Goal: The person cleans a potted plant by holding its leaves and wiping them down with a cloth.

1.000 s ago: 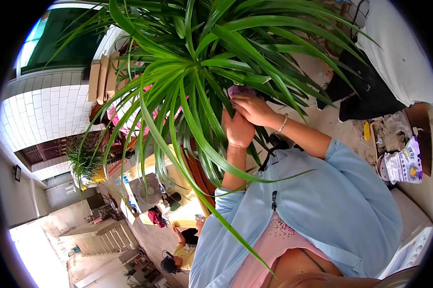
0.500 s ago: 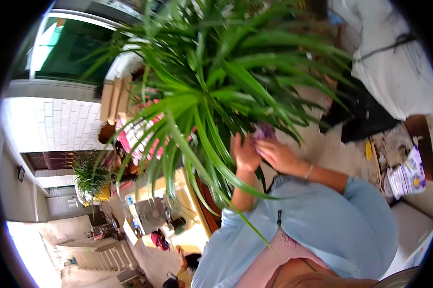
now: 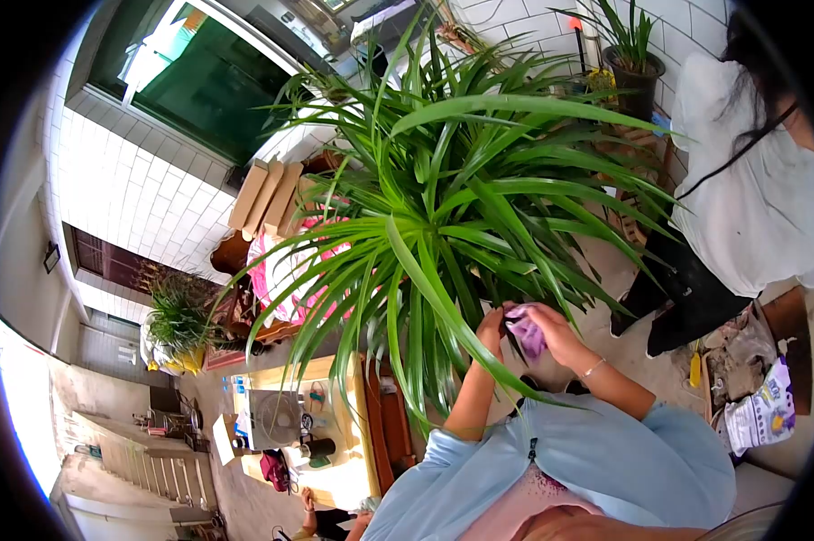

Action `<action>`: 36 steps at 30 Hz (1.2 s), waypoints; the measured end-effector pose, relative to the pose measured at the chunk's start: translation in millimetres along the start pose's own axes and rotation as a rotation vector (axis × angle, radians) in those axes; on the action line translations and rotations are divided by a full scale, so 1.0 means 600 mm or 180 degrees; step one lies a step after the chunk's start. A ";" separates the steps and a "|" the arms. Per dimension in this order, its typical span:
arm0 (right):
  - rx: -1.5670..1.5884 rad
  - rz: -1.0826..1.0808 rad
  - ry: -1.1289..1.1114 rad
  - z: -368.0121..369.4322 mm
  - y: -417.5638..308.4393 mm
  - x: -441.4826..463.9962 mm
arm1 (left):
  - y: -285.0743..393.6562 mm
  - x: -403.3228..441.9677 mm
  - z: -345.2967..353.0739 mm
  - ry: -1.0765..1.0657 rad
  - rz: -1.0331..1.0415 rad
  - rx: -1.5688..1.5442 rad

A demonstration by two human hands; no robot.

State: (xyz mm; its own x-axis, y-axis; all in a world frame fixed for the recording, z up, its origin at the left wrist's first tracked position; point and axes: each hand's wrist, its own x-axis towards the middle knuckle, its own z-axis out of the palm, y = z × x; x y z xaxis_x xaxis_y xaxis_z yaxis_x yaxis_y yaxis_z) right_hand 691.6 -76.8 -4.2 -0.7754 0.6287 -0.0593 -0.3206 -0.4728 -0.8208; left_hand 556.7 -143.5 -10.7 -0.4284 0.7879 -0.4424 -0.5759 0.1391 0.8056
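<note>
A large potted-type plant with long, narrow green leaves (image 3: 434,225) fills the middle of the view, right in front of me. At its lower right edge, my right hand (image 3: 558,335) is closed on a crumpled purple cloth (image 3: 530,337). Close beside the cloth, my left hand (image 3: 491,330) has its fingers bent together among the leaves; what lies between them is hidden. One long leaf crosses in front of my left wrist. The plant's base is hidden by its foliage.
A person in a white top (image 3: 740,198) stands at the right. A purple-and-white bag (image 3: 763,410) lies at lower right. Left of me, a wooden table (image 3: 348,433) carries a fan (image 3: 274,419). A smaller potted plant (image 3: 637,68) stands by the tiled wall.
My view has shifted, so the plant and my hands sit lower and further right. The hands have drawn slightly apart, and more of the purple cloth shows between them.
</note>
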 end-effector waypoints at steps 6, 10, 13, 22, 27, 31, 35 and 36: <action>-0.0453 0.0353 0.0316 0.024 0.046 -0.005 | 0.037 -0.041 0.028 0.0097 0.0069 -0.0225; -0.0498 0.1258 0.0108 0.014 0.002 0.002 | -0.019 -0.004 0.001 0.0028 0.0842 0.0397; -0.0491 0.1316 -0.0397 0.000 0.017 -0.022 | -0.006 -0.033 0.030 0.0472 0.0161 0.0662; -0.1289 0.0237 -0.0748 -0.086 0.024 -0.023 | -0.034 0.006 0.068 0.0290 0.1258 0.2250; -0.2783 -0.0337 -0.2014 -0.119 0.019 0.026 | -0.045 0.022 0.025 0.1089 0.1168 0.1643; -0.1282 0.1987 -0.0870 -0.062 -0.016 0.033 | -0.028 -0.020 0.015 0.0918 0.1263 0.2024; -0.0949 0.2223 -0.0821 -0.040 -0.011 0.043 | -0.048 0.002 0.009 0.0949 0.1309 0.1341; -0.0827 0.2270 -0.1023 -0.030 -0.014 0.040 | -0.054 0.012 0.008 0.0981 0.1398 0.1310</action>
State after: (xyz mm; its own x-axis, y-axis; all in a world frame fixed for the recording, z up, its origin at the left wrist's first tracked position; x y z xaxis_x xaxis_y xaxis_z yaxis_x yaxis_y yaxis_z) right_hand 685.1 -46.7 -8.9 -0.8757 0.0054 -0.4829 0.4132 -0.5090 -0.7551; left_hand 575.9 -139.5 -38.0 -0.7763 0.6249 -0.0825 -0.0170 0.1102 0.9938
